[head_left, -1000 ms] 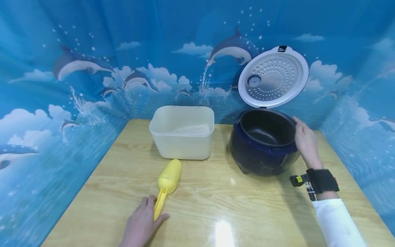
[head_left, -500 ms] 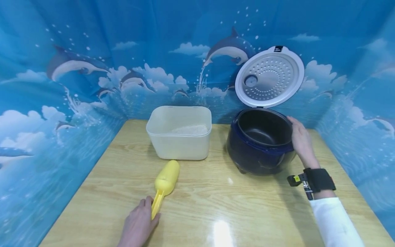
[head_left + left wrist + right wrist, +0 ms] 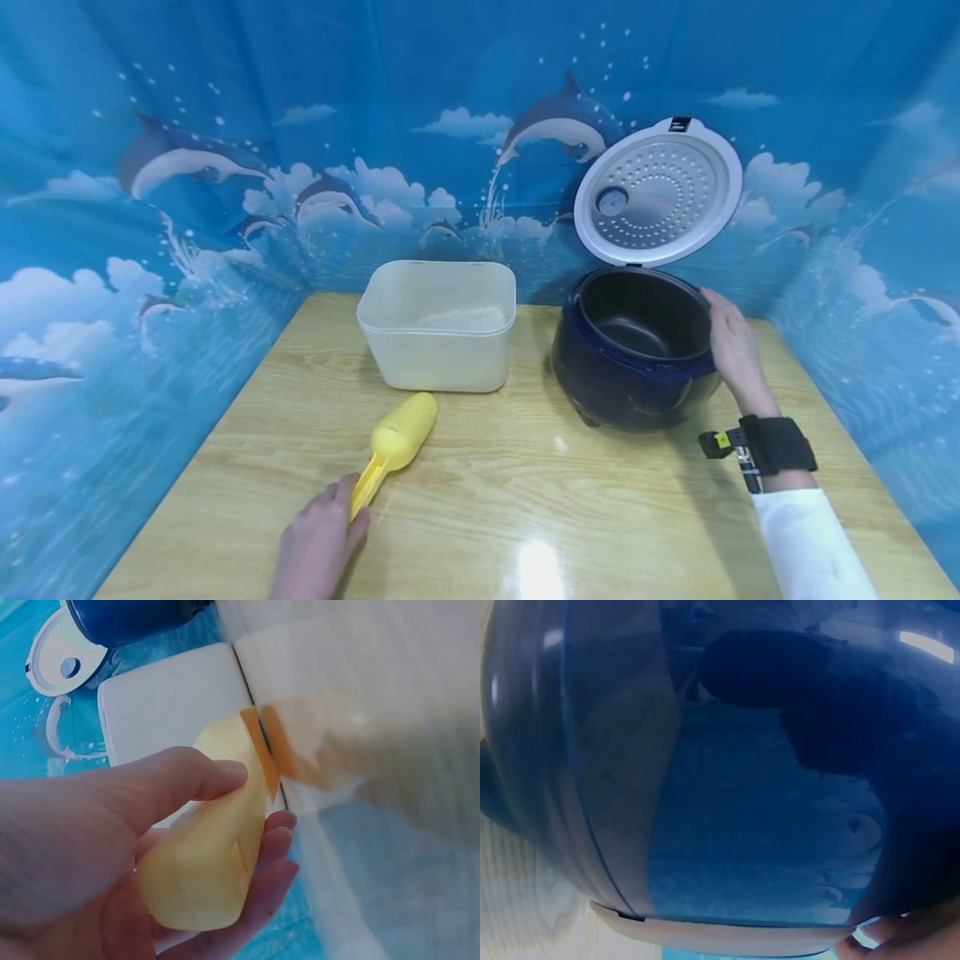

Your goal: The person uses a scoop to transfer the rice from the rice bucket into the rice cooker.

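A yellow scoop [image 3: 400, 433] lies over the table in the head view, its rounded bowl pointing away toward a plastic bin. My left hand [image 3: 318, 537] holds its handle; in the left wrist view the thumb lies across the scoop handle [image 3: 206, 862] and fingers curl beneath. The translucent bin [image 3: 442, 362] contains white grains, probably rice [image 3: 465, 319]. At the right stands a dark blue rice cooker [image 3: 637, 396], lid [image 3: 663, 192] raised, black inner pot [image 3: 637, 333] visible. My right hand [image 3: 735, 350] rests against the cooker's right rim; its fingertips are partly hidden.
A wooden table [image 3: 525, 500] bears everything. Blue dolphin-print curtains [image 3: 420, 125] enclose the back and both sides, and the raised cooker lid stands close before the back one. The bin stands left of the cooker, with a narrow gap between them.
My left hand has drawn the scoop leftward and nearer to me, and the scoop now slants more to the right. My right hand stays at the cooker's rim.
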`<control>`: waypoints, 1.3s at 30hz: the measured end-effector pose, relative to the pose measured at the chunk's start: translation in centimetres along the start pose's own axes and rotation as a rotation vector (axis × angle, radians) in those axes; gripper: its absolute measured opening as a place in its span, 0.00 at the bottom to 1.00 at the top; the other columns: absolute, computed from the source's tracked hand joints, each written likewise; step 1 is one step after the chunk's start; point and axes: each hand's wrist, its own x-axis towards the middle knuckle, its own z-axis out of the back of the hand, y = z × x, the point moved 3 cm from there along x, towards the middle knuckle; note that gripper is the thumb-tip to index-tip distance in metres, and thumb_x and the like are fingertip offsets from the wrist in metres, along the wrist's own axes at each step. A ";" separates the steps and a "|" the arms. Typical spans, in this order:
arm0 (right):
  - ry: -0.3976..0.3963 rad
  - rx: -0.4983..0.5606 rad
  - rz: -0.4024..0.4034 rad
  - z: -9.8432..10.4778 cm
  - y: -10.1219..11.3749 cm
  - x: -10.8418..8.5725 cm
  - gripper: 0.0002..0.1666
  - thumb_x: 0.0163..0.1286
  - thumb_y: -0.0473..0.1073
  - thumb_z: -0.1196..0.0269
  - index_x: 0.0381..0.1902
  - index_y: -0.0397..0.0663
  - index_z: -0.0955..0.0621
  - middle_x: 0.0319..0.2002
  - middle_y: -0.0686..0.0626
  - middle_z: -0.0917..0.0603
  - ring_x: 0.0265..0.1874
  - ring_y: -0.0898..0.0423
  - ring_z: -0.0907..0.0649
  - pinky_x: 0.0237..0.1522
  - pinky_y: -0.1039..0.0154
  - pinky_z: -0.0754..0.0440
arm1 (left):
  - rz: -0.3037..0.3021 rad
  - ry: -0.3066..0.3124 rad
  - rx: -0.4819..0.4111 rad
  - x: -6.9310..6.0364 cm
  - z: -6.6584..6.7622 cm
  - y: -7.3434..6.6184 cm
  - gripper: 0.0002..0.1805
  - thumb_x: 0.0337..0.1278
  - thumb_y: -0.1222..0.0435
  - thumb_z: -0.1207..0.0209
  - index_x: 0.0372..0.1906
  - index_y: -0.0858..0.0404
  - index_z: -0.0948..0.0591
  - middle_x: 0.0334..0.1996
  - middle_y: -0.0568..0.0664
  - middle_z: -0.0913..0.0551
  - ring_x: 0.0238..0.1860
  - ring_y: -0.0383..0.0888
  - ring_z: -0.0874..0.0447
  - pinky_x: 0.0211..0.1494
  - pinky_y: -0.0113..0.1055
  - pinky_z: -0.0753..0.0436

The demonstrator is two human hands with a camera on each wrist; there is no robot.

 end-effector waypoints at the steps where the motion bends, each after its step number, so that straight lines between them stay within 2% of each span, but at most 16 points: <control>1: -0.003 0.003 0.001 0.0 0.0 0.0 0.35 0.83 0.50 0.73 0.77 0.34 0.42 0.77 0.30 0.44 0.76 0.31 0.47 0.75 0.38 0.53 | -0.018 -0.042 0.001 0.0 0.2 0.1 0.27 0.47 0.66 0.24 0.52 0.71 0.19 0.33 0.60 0.15 0.28 0.57 0.16 0.25 0.50 0.18; 5: -0.005 0.002 0.000 0.0 -0.1 -0.2 0.36 0.83 0.50 0.73 0.77 0.34 0.42 0.77 0.30 0.44 0.76 0.31 0.47 0.75 0.38 0.53 | -0.086 -0.167 0.020 0.2 1.0 0.5 0.26 0.44 0.68 0.24 0.52 0.70 0.18 0.30 0.60 0.16 0.24 0.55 0.17 0.20 0.48 0.20; 10: -0.001 0.002 0.000 0.0 0.0 -0.2 0.36 0.83 0.50 0.73 0.77 0.33 0.42 0.77 0.29 0.44 0.76 0.31 0.47 0.75 0.38 0.53 | -0.156 -0.231 0.046 1.0 1.8 1.3 0.25 0.46 0.69 0.27 0.52 0.71 0.18 0.31 0.60 0.17 0.25 0.53 0.19 0.16 0.45 0.23; 14: 0.003 -0.003 -0.002 -0.1 0.0 -0.1 0.36 0.83 0.50 0.73 0.77 0.33 0.42 0.77 0.29 0.45 0.76 0.31 0.47 0.75 0.37 0.53 | -0.169 -0.210 0.031 1.6 2.4 2.1 0.24 0.47 0.68 0.28 0.52 0.71 0.19 0.31 0.59 0.17 0.25 0.52 0.19 0.16 0.44 0.23; 21: -0.005 -0.002 -0.011 -0.1 -0.1 0.0 0.35 0.84 0.50 0.72 0.78 0.34 0.42 0.77 0.30 0.44 0.76 0.32 0.47 0.75 0.38 0.53 | -0.114 -0.106 -0.042 2.6 3.6 3.1 0.25 0.45 0.64 0.22 0.51 0.65 0.17 0.31 0.55 0.16 0.21 0.49 0.21 0.19 0.47 0.24; 27: -0.019 0.005 -0.011 -0.1 0.0 -0.1 0.35 0.83 0.49 0.72 0.77 0.33 0.41 0.76 0.30 0.43 0.76 0.32 0.46 0.75 0.39 0.52 | -0.171 -0.096 -0.072 3.7 5.0 3.4 0.21 0.49 0.62 0.24 0.50 0.62 0.15 0.32 0.51 0.14 0.20 0.42 0.27 0.20 0.44 0.27; 30: -0.028 0.004 -0.013 -0.1 0.1 -0.1 0.35 0.83 0.49 0.72 0.77 0.33 0.41 0.76 0.30 0.43 0.76 0.32 0.45 0.75 0.39 0.52 | -0.202 -0.050 -0.111 4.4 6.1 3.6 0.21 0.52 0.59 0.25 0.51 0.58 0.15 0.32 0.46 0.14 0.21 0.38 0.31 0.23 0.41 0.29; 32: -0.029 0.004 -0.008 -0.1 0.0 -0.1 0.35 0.83 0.49 0.72 0.76 0.32 0.40 0.76 0.30 0.42 0.76 0.32 0.45 0.75 0.39 0.52 | -0.227 -0.026 -0.135 4.8 6.9 3.7 0.21 0.52 0.58 0.26 0.52 0.56 0.15 0.34 0.44 0.13 0.23 0.36 0.30 0.25 0.40 0.28; 36: -0.029 0.006 -0.004 -0.1 0.0 -0.1 0.35 0.83 0.49 0.72 0.76 0.32 0.40 0.76 0.29 0.42 0.76 0.31 0.45 0.75 0.39 0.52 | -0.271 -0.030 -0.167 6.1 9.0 4.0 0.18 0.57 0.58 0.29 0.52 0.59 0.14 0.34 0.45 0.13 0.25 0.35 0.26 0.28 0.39 0.25; 39: -0.031 0.008 -0.003 -0.2 0.0 -0.1 0.35 0.83 0.49 0.72 0.76 0.32 0.40 0.76 0.29 0.42 0.76 0.31 0.45 0.75 0.39 0.51 | -0.261 -0.042 -0.164 7.6 10.8 4.4 0.17 0.64 0.57 0.34 0.52 0.61 0.14 0.28 0.43 0.16 0.22 0.34 0.30 0.25 0.35 0.28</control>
